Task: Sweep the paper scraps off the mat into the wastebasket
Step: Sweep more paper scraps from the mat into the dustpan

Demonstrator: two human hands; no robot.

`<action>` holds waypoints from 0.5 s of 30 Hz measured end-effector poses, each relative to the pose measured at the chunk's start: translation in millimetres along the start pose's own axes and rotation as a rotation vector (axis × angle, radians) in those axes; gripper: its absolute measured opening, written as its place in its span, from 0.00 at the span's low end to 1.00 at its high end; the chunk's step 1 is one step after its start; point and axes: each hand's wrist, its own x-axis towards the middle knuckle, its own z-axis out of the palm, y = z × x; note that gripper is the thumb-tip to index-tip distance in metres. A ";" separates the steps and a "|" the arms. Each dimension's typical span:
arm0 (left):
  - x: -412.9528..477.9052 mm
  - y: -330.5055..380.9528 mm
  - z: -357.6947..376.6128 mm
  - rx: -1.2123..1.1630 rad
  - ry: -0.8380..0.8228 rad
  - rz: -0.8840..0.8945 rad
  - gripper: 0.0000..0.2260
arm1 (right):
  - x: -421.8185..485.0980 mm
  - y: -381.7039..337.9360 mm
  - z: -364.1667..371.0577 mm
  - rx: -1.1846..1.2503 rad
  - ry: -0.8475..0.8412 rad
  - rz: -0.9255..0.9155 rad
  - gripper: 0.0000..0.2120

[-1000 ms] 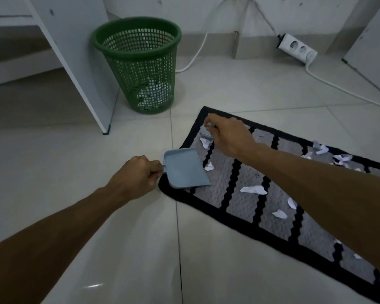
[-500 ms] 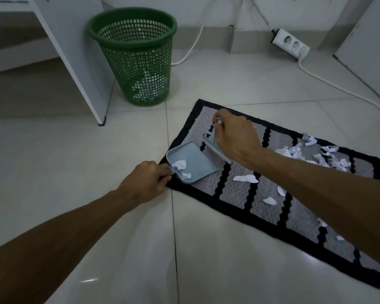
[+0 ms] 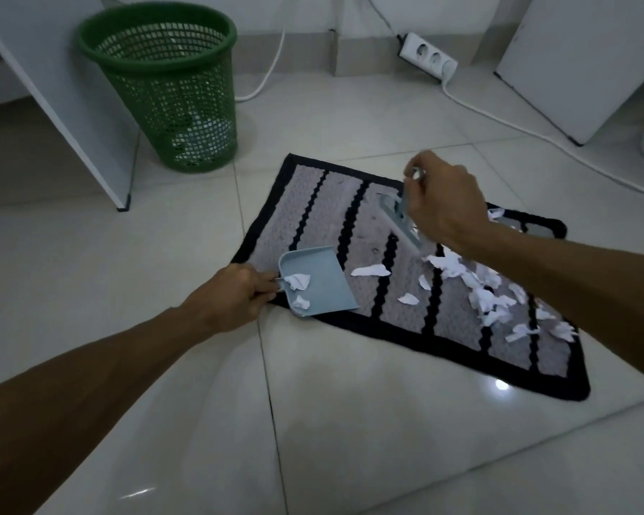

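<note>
**Paper scraps**: torn white bits, many. Most lie loose on the right half of the mat, thickest under and just beyond the right forearm. A few strays lie nearer the middle. Two crumpled pieces sit in the dustpan. Judged very light, limp and easily scattered, too small and too many to pick up by hand. Best moved with short, low brush strokes towards the pan. A fast flick would likely send them onto the floor.

**Mat**: grey nubbly pile, black wavy stripes and a black border, flat on the tiles. The rough pile probably snags scraps, and the mat could shift if pushed hard.

**Dustpan**: small, pale blue, stiff plastic. Its mouth faces the scraps and its lip rests at the mat's near left edge.

**Left hand**: fingers curled tight round the dustpan's short handle.

**Brush**: small, pale blue, blurred, slanted over the mat's middle. Whether its bristles touch the pile cannot be told.

**Right hand**: closed round the brush handle.

**Wastebasket**: green mesh plastic, upright on the floor, well apart from the mat's far left corner, with pale contents at the bottom.

**Power strip**: white, by the wall, its cable trailing right.
</note>
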 end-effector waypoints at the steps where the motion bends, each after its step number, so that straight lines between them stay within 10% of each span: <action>1: 2.4 3.5 1.6 -0.003 -0.002 0.014 0.12 | -8.6 15.2 -3.9 -0.083 -0.002 0.008 0.08; 8: 16.6 26.8 25.1 -0.073 -0.027 0.013 0.08 | -76.1 32.9 14.1 -0.102 -0.144 0.031 0.07; 15: 25.9 38.7 34.3 -0.086 -0.086 0.028 0.08 | -70.9 12.1 -2.0 0.216 0.099 0.173 0.07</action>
